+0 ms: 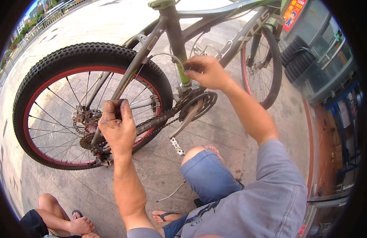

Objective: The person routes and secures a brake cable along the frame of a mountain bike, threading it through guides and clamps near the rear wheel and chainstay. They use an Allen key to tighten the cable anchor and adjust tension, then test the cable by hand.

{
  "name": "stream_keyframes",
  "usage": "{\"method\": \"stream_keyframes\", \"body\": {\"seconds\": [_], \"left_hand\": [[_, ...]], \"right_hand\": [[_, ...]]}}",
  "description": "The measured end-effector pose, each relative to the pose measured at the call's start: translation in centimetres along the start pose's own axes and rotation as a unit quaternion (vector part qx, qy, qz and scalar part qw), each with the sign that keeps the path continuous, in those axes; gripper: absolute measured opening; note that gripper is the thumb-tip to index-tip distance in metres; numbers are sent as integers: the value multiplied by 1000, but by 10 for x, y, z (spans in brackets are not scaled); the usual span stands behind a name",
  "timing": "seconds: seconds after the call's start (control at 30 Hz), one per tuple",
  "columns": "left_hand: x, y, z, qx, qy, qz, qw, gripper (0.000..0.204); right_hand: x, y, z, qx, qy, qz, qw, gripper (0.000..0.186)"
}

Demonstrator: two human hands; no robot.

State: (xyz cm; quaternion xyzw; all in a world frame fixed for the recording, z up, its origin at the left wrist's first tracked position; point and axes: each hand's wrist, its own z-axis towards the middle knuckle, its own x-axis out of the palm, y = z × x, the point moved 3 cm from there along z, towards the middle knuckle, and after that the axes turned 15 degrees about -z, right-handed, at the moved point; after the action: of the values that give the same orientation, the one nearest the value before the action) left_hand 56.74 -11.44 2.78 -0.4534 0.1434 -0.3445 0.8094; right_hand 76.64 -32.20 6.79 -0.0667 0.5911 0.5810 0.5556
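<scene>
A bicycle with a dark frame [175,35] stands before me. Its rear wheel [44,59] has a knobbly tyre and a red rim. My left hand [118,125] is closed in a pinch above the chainstay, next to the rear sprockets [87,141]; whatever sits between the fingertips is too small to name. Beside the seat tube, my right hand [207,72] also pinches, its fingertips close to a pale curved cable [164,54]. Something thin seems to be in that pinch, but I cannot make it out. Below are the chainrings [207,104], crank arm [189,119] and pedal [176,146].
A short loose cable [172,193] lies on the paving by my sandalled foot [167,216]. At lower left another person sits with hands [82,225] together. Black tyres [297,55] are stacked near the glass shopfront [330,79] on the right, behind the front wheel [275,67].
</scene>
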Motion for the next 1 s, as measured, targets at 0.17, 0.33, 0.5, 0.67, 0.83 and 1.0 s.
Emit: {"method": "stream_keyframes", "body": {"seconds": [0.17,0.33,0.5,0.67,0.83,1.0], "left_hand": [[3,-8,-2,12,0,34,999,14],[2,-5,-3,4,1,26,1000,14],[1,-13,-1,11,-1,43,999,10],[2,-14,-2,18,7,36,999,11],[2,-18,0,30,13,38,999,12],[0,-14,0,28,9,58,998,13]], "right_hand": [[-14,-5,-5,-21,7,91,996,23],[-16,5,2,-69,79,43,994,42],[-22,29,2,-117,56,-147,981,55],[-12,20,5,-164,-36,-290,942,60],[16,6,6,-141,-128,-112,975,30],[1,-5,-7,-215,-223,-207,928,13]]}}
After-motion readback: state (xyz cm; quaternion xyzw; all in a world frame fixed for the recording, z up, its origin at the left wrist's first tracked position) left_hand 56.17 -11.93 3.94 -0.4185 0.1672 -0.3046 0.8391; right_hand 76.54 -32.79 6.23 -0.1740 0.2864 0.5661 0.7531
